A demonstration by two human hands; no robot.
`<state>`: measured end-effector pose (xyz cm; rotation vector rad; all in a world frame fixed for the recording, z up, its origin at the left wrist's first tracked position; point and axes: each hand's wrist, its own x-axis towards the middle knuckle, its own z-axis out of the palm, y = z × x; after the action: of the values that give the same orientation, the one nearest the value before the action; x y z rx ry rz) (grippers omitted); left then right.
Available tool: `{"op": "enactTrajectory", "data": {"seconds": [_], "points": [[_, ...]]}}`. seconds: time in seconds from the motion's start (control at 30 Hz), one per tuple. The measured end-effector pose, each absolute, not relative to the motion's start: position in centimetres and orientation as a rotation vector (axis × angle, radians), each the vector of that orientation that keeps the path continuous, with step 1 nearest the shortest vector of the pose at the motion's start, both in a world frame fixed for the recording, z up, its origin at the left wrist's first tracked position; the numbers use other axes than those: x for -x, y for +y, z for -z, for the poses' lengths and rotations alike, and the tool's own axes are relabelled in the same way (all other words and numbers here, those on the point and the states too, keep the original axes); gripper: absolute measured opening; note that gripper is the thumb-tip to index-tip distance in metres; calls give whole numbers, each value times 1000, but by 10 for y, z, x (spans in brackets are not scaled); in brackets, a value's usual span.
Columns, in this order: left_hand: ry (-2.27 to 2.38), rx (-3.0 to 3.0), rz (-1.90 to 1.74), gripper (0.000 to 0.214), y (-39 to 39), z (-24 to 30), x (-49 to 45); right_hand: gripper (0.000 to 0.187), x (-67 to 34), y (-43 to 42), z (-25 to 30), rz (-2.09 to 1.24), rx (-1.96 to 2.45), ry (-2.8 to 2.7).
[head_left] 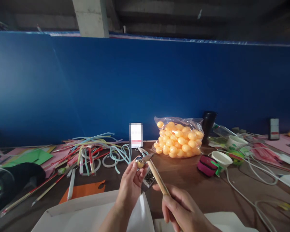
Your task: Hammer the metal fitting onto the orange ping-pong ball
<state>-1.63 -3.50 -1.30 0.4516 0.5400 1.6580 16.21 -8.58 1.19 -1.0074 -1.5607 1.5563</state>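
Note:
My left hand (131, 182) is closed, its fingertips around a shiny round metal piece (140, 163), silver with a yellowish patch. My right hand (180, 204) grips the wooden handle of what looks like a hammer (159, 178), tilted up and to the left. A pointed metal part (148, 157) lies between the handle's top end and the round piece; I cannot tell whether they are joined. Just below and between the hands is a small box (148, 181) of small dark metal pieces, partly hidden.
A clear bag of orange balls (180, 140) stands behind the hands. Tubes and sticks (89, 158) lie leftward, near an orange sheet (84, 190). Rightward are a magenta pouch (207, 165), a white cup (221, 159) and cables (246, 196). A blue partition (145, 80) rises behind.

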Motion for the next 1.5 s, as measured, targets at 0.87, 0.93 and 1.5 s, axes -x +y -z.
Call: {"op": "enactTrajectory", "data": {"seconds": [0.87,0.93,1.5], "points": [[504,-420,-1619,26,-37,10,18,63,-163,-90,-14,-1612,1046,-1606],[507,-418,-1629,25,-37,11,17,65,-163,-89,-13,-1620,1061,-1615],[542,-405,-1644,22,-34,14,17,64,-162,-89,-19,-1507,1103,-1699]]}}
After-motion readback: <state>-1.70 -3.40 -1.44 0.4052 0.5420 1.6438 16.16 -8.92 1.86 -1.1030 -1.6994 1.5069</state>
